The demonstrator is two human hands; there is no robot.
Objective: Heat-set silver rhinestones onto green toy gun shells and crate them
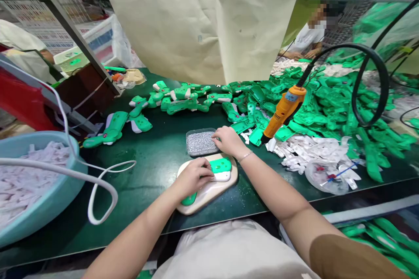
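**Q:** Item one, and where does it sit?
**A:** A green moulded plastic piece with a white section [221, 166], lying flat on a cream shaped board [209, 195], at lower centre of the frame.

**Q:** Hands?
**A:** The left hand [193, 177] is curled down over the piece's middle, with the fingers closed on it and gripping. The right hand [229, 141] is half open and holds nothing that can be seen. Its fingers lie against the rim of a shallow rectangular tray of silver granules [200, 143], just above the board.

**Q:** Nearby items?
**A:** An orange electric screwdriver [284, 109] hangs tilted, tip down, to the right of the right hand, on a black cable [369, 69]. Loose white plastic pieces [307, 150] and a clear plastic bag [322, 178] lie at right, below a heap of green moulded parts [330, 104]. More green-and-white pieces [183, 105] lie upper centre on the dark green mat [147, 187]. At left is a teal plastic basin [65, 183] of pale strips [29, 178], crossed by a white cable [98, 192].

**Q:** Obstructions, people?
**A:** A hanging sheet of tan paper [196, 22] blocks the top centre. A co-worker in white [306, 39] sits upper right.

**Q:** Labels?
**A:** The screwdriver carries a small blue label [291, 96], too small to read.
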